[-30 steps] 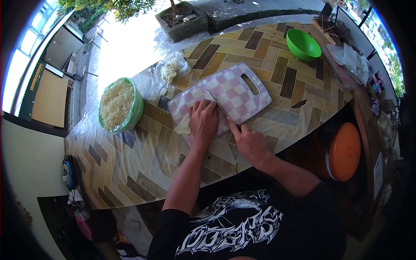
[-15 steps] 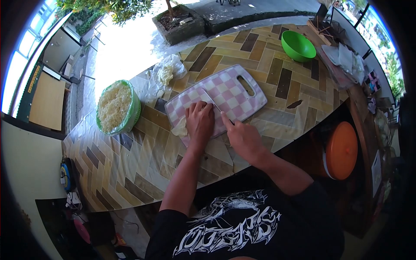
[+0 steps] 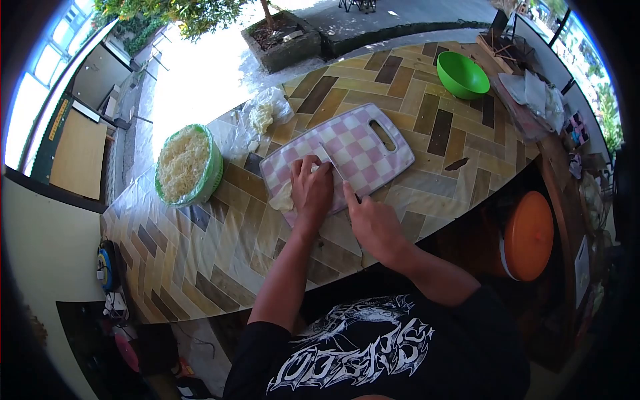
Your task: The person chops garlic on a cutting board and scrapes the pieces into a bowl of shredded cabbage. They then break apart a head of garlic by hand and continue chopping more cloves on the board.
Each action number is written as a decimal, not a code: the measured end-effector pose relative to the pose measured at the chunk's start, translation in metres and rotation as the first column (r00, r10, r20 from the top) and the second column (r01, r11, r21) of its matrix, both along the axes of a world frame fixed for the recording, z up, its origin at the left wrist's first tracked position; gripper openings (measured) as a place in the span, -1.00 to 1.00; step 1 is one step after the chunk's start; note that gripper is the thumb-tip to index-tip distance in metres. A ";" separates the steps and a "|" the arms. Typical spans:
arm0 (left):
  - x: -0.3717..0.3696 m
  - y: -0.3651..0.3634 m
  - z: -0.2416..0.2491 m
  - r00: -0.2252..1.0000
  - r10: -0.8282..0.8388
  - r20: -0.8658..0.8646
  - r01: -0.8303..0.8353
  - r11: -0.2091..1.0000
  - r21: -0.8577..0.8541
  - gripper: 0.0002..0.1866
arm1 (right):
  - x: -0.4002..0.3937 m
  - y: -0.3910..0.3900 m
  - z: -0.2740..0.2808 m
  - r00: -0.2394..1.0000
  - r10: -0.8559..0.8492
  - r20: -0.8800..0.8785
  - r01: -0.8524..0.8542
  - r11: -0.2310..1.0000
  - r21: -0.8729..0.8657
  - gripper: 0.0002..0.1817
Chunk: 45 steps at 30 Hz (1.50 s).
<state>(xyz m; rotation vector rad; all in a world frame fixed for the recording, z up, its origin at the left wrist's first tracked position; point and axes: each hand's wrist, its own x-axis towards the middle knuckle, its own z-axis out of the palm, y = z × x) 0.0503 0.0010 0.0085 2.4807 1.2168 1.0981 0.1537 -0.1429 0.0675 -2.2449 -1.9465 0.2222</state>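
A pink-and-white checked cutting board (image 3: 367, 157) lies at a slant on the table. My left hand (image 3: 312, 190) is closed, fingertips curled down on a pale cabbage-like leaf (image 3: 283, 199) at the board's left part. The leaf's edge pokes out on the left; the rest is mostly under my fingers. My right hand (image 3: 375, 225) grips the handle of a knife (image 3: 331, 160), index finger stretched along its top. The blade rests over the board, right beside my left fingertips. Beyond the board, a clear plastic bag (image 3: 279, 107) holds more pale leafy pieces.
A green-lined basket (image 3: 215, 172) of pale shredded food stands left on the wood-patterned table (image 3: 207, 263). At the far right sits a green bowl (image 3: 462, 75), near stacked plastic bags (image 3: 533, 93). An orange lid (image 3: 529, 237) shows below the table edge, right.
The view has shifted slightly, so everything sits a little lower and further right. Both hands stay at nearly the same place on the board, with a small shift of the left fingers.
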 end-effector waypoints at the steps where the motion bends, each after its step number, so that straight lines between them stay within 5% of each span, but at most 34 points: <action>1: 0.000 0.002 -0.004 0.999 -0.015 0.029 0.016 0.999 -0.046 -0.84 | -0.003 -0.001 -0.010 0.999 -0.014 0.030 0.013 1.000 0.027 -0.31; 45: -0.005 0.006 -0.009 0.981 -0.058 0.183 0.095 0.975 -0.199 -0.83 | -0.009 0.011 -0.011 0.999 -0.014 -0.033 0.016 0.999 0.040 -0.33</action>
